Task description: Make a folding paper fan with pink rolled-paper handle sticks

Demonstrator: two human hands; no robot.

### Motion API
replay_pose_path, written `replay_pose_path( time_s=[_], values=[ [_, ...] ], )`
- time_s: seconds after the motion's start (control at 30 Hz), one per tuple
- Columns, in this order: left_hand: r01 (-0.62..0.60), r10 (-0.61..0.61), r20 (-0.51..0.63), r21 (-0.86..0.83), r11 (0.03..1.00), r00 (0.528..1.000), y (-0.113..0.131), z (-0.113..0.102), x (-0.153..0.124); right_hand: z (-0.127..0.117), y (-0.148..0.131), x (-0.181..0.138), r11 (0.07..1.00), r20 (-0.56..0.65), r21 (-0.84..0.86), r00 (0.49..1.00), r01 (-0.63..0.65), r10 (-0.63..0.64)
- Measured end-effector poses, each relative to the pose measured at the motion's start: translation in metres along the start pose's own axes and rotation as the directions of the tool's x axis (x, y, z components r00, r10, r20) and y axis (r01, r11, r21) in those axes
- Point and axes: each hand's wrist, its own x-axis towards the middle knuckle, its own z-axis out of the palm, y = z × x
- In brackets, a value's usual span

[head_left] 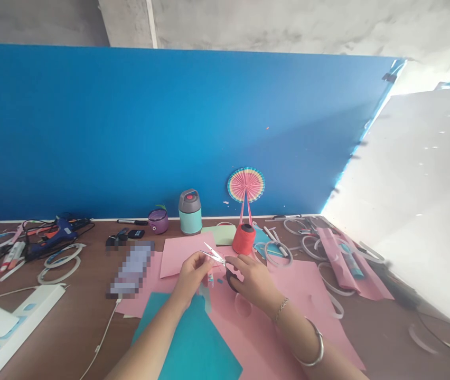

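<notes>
My right hand point(251, 275) curls round dark-handled scissors point(218, 257), their silvery blades spread apart. My left hand point(190, 275) pinches closed; on what, I cannot tell.

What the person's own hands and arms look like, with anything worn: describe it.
The left hand is ungloved, with no sleeve or jewellery showing. The right hand, also ungloved and sleeveless, has a slim silvery chain bracelet at the wrist and a smooth silvery bangle farther up.
</notes>
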Motion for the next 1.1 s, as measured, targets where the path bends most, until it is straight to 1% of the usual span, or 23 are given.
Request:
replay_pose_path(
  time_s=[0.07, 0.13, 0.27, 0.37, 0.5, 0.6, 0.83, 1.0, 1.1],
  values=[
    [-0.004, 0.004, 0.029, -0.008, 1.000, 1.000, -0.001, 0.001, 0.000, 0.001, 0.000, 0.000, 1.000, -0.019, -0.010, 1.000, 0.000, 0.000],
    [0.007, -0.007, 0.030, -0.013, 1.000, 1.000, -0.002, 0.002, 0.001, 0.002, 0.001, 0.000, 1.000, -0.035, -0.022, 0.999, -0.003, 0.003],
    [0.008, -0.008, -0.036, 0.014, 1.000, 0.999, -0.007, 0.002, 0.002, 0.006, 0.000, 0.000, 0.998, -0.077, -0.058, 0.997, 0.015, -0.019],
    [-0.018, 0.019, -0.045, 0.032, 0.999, 0.999, -0.010, 0.003, 0.002, 0.009, -0.002, -0.001, 0.995, -0.110, -0.094, 0.992, 0.046, -0.056],
    [-0.004, 0.008, -0.084, 0.049, 0.999, 0.996, -0.011, 0.005, 0.002, 0.013, -0.004, -0.002, 0.990, -0.138, -0.133, 0.988, 0.055, -0.074],
    [-0.008, 0.012, -0.092, 0.050, 0.999, 0.996, -0.012, 0.005, 0.002, 0.013, -0.005, -0.002, 0.988, -0.142, -0.147, 0.987, 0.055, -0.076],
    [0.008, -0.006, -0.046, 0.035, 0.999, 0.999, -0.013, 0.004, 0.002, 0.012, -0.005, -0.003, 0.990, -0.164, -0.135, 0.984, 0.042, -0.064],
    [0.017, -0.013, -0.092, 0.041, 0.999, 0.996, -0.010, 0.004, 0.001, 0.010, -0.005, -0.001, 0.988, -0.171, -0.146, 0.982, 0.054, -0.079],
    [0.045, -0.041, -0.113, 0.030, 0.999, 0.993, -0.008, 0.005, 0.000, 0.011, -0.006, -0.002, 0.986, -0.172, -0.150, 0.980, 0.071, -0.097]
  ],
)
